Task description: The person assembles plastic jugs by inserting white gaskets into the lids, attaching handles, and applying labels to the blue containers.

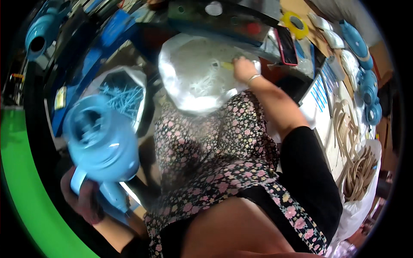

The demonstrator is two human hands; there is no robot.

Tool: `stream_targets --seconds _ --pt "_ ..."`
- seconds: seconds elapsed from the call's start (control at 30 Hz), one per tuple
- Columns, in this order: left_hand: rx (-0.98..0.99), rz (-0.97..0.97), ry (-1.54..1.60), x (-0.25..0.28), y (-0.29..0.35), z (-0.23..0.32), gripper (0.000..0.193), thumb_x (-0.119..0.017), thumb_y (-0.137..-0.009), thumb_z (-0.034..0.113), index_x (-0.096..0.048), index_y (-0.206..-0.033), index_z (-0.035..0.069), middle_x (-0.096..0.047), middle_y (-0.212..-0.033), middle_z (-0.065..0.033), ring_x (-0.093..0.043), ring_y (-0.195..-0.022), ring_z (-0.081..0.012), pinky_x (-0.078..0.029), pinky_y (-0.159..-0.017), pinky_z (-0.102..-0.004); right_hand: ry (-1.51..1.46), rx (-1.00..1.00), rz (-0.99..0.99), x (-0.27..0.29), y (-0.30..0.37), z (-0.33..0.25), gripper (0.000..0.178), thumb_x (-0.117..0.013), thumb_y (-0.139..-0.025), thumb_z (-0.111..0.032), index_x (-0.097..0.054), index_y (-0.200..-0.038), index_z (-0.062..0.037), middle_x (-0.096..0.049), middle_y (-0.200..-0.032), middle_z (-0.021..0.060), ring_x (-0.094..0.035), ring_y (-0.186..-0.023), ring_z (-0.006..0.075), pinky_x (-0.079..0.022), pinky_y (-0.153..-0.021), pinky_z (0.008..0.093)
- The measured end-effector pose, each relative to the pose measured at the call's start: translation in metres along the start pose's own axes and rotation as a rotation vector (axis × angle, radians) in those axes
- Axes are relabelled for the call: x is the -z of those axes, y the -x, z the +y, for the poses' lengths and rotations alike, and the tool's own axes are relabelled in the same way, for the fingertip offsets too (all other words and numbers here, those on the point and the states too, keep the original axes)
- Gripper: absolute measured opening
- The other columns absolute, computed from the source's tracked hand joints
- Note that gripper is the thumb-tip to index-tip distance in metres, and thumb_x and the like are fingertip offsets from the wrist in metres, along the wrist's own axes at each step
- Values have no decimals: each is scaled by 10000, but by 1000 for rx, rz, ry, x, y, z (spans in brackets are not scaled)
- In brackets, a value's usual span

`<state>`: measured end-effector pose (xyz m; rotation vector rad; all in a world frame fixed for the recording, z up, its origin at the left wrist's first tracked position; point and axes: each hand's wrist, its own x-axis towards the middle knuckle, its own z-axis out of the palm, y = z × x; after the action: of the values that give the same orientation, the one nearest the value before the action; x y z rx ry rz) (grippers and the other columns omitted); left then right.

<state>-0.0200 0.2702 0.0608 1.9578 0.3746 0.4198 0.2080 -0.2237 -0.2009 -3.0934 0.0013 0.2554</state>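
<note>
My left hand [81, 200], in a dark glove, is wrapped round the handle of a light blue plastic jug [107, 148]. The jug is tilted so that its wide round mouth shows, and it is blurred. Over the far right rim of a white bag-lined container [172, 88] is my bare right hand [245, 70], its fingers closed. A small yellow thing [226, 65] sticks out by those fingers; its kind is not clear. White plastic pieces [204, 84] lie inside that container. Beyond the jug, another lined container [140, 81] holds light blue thin plastic pieces [122, 99].
A dark metal machine housing [206, 17] with a red button stands at the back. To the right are a phone [286, 45], a roll of yellow tape [295, 25], beige strips [344, 129] and several blue jug parts [370, 90]. Another blue jug [41, 36] is far left.
</note>
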Motion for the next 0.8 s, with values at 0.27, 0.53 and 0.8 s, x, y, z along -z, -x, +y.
stream_targets --seconds 0.27,0.53,0.8 --pt "120 -789 -264 -35 -52 30 445 -763 -541 193 -657 -931 6 -647 -795 -80 -603 -707 -160 -468 -632 -278 -706 773 113 194 99 -46 315 -672 -822 -201 -656 -1129 -137 -681 -908 90 -658 -800 239 -530 -713 339" --pt "218 -910 -107 -44 -45 -8 354 -804 -565 144 -689 -880 29 -633 -693 -40 -579 -550 -126 -445 -485 -251 -255 940 125 233 182 -95 196 -676 -812 -213 -680 -996 -147 -596 -636 56 -608 -556 192 -479 -531 339" --pt "-989 -596 -783 -66 13 -27 270 -766 -728 276 -664 -901 94 -631 -764 -90 -603 -724 -293 -465 -643 -384 -527 611 -603 176 199 -96 355 -587 -920 -299 -617 -1163 -42 -683 -911 168 -664 -810 277 -519 -738 396"
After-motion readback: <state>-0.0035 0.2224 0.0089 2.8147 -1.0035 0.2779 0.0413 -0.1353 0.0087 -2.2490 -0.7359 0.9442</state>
